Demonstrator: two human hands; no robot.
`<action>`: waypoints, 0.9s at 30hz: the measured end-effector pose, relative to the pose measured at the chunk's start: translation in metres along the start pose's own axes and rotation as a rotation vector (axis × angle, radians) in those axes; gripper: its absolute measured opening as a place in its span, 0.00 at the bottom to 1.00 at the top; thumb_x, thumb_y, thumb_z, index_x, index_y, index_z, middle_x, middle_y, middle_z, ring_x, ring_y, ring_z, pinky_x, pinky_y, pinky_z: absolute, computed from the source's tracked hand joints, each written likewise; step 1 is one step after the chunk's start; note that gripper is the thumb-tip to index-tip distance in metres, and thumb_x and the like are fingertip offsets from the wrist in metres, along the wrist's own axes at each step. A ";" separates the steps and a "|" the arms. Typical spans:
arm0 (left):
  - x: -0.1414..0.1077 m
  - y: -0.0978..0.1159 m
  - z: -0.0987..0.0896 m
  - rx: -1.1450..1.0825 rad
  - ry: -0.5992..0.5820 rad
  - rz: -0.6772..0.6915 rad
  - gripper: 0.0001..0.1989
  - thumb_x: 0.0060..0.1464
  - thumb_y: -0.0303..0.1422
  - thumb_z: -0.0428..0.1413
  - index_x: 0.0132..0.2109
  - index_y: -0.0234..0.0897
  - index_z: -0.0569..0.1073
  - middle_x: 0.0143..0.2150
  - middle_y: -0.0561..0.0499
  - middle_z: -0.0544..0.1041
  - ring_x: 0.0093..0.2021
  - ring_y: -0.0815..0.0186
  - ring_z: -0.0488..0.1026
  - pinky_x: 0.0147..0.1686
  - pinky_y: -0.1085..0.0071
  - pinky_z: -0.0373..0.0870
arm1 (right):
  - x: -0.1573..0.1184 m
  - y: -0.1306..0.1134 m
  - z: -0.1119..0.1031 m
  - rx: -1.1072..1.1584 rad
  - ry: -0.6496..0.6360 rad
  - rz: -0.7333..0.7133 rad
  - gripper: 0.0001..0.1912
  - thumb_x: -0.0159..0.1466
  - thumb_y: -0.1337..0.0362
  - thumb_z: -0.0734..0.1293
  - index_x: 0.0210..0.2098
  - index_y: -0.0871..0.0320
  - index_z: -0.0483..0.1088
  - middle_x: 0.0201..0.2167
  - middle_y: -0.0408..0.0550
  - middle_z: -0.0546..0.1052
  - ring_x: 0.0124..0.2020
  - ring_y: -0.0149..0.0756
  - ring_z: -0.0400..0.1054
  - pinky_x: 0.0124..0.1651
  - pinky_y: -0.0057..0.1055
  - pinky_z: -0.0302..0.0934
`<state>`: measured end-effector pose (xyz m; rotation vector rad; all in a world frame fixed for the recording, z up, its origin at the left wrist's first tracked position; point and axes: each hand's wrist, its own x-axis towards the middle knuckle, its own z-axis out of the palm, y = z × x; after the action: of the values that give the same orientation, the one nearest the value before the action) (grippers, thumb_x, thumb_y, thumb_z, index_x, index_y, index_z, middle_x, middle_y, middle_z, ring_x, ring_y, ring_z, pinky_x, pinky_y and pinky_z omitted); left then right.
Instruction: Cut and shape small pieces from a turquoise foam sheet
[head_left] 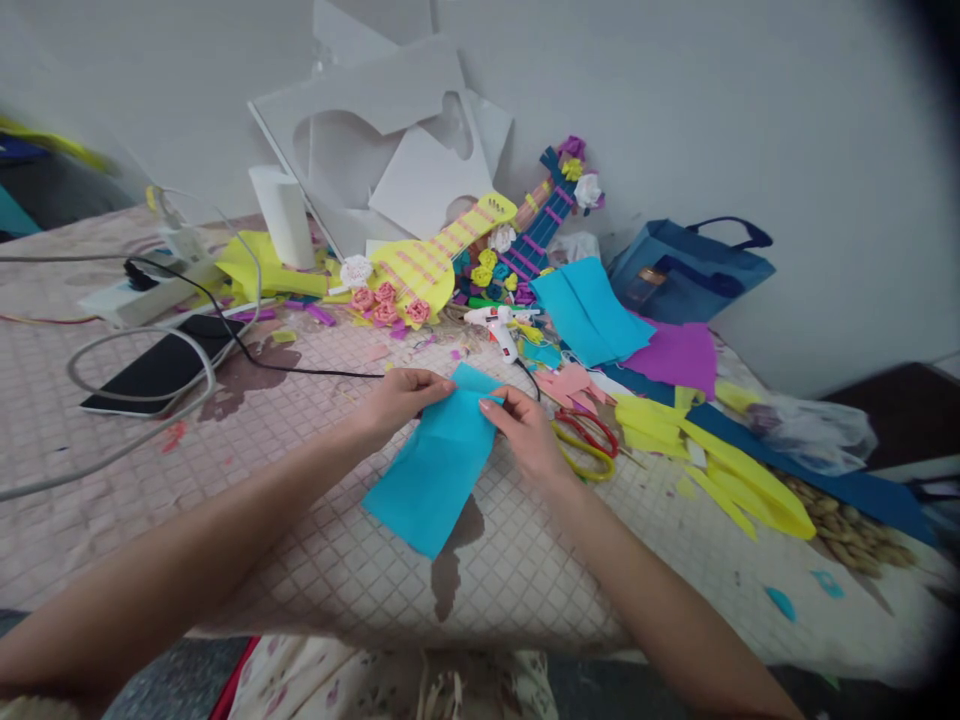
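A long strip of turquoise crepe paper [439, 470] is held above the checked tablecloth, its far end creased or folded over. My left hand [405, 395] pinches its left edge near that far end. On the opposite edge, my right hand [525, 425] grips the paper between thumb and fingers. The lower part of the strip hangs free toward me. Just right of my right hand lie scissors [589, 445] with red and yellow handles. A white glue gun [499, 328] rests beyond the paper.
Yellow [427, 275] and blue [536, 235] paper guitars with paper flowers lean at the back near cut white boards [360, 100]. Left are a power strip [150, 290], cables and a black tablet [165, 365]. Turquoise sheets [592, 310], yellow paper [720, 460] and a blue bag [682, 270] lie right.
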<state>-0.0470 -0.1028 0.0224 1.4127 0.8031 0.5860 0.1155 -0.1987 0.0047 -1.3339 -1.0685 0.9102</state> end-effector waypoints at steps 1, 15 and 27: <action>0.001 0.000 -0.002 -0.009 0.004 0.002 0.17 0.43 0.44 0.61 0.29 0.33 0.75 0.19 0.56 0.65 0.20 0.75 0.57 0.21 0.75 0.53 | 0.000 0.000 0.000 0.019 0.005 0.009 0.14 0.55 0.52 0.69 0.27 0.55 0.66 0.20 0.38 0.59 0.23 0.29 0.52 0.25 0.27 0.48; 0.001 -0.001 -0.004 0.043 -0.115 -0.033 0.21 0.40 0.46 0.64 0.24 0.34 0.66 0.20 0.57 0.63 0.22 0.73 0.60 0.23 0.75 0.56 | 0.003 -0.007 -0.004 0.250 0.105 0.110 0.15 0.51 0.56 0.72 0.25 0.56 0.63 0.21 0.37 0.61 0.24 0.29 0.56 0.27 0.28 0.55; 0.005 -0.006 -0.007 -0.079 -0.027 0.021 0.20 0.43 0.46 0.63 0.30 0.33 0.69 0.24 0.57 0.64 0.25 0.73 0.63 0.26 0.74 0.60 | -0.001 0.001 -0.003 0.227 -0.005 0.024 0.23 0.54 0.58 0.72 0.47 0.50 0.63 0.33 0.43 0.75 0.35 0.37 0.69 0.39 0.35 0.64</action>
<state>-0.0505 -0.0953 0.0155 1.3557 0.7374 0.6074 0.1177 -0.2006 0.0036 -1.1589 -0.9251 1.0218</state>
